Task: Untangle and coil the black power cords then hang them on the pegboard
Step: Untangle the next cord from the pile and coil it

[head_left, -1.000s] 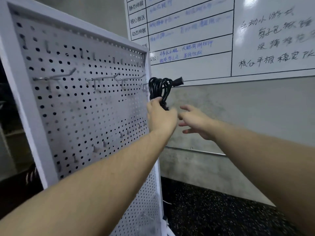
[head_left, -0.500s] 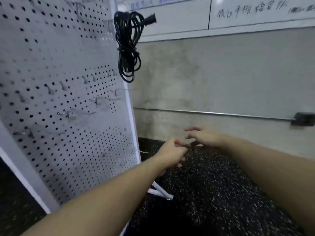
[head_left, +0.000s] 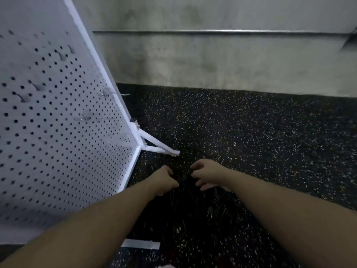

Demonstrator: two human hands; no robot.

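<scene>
A tangle of black power cords (head_left: pixel 193 213) lies on the dark speckled floor, hard to make out against it; a couple of plugs show faintly. My left hand (head_left: pixel 166 180) hovers low over the pile's far end with its fingers curled under and hidden, so I cannot tell whether it holds a cord. My right hand (head_left: pixel 209 176) is beside it, fingers spread and loosely bent, holding nothing. The white pegboard (head_left: pixel 58 122) fills the left side, with a few bare metal hooks. The coiled cord hung on the pegboard is out of view.
The pegboard's white foot brace (head_left: pixel 160 147) juts onto the floor just beyond my hands. A grey concrete wall (head_left: pixel 231 60) with a thin metal pipe runs across the back. A strip of pale tape (head_left: pixel 142 244) lies on the floor near me.
My view has swung down from the hung coil to the floor. Both hands have dropped from the pegboard's top hook to just above the cord pile.
</scene>
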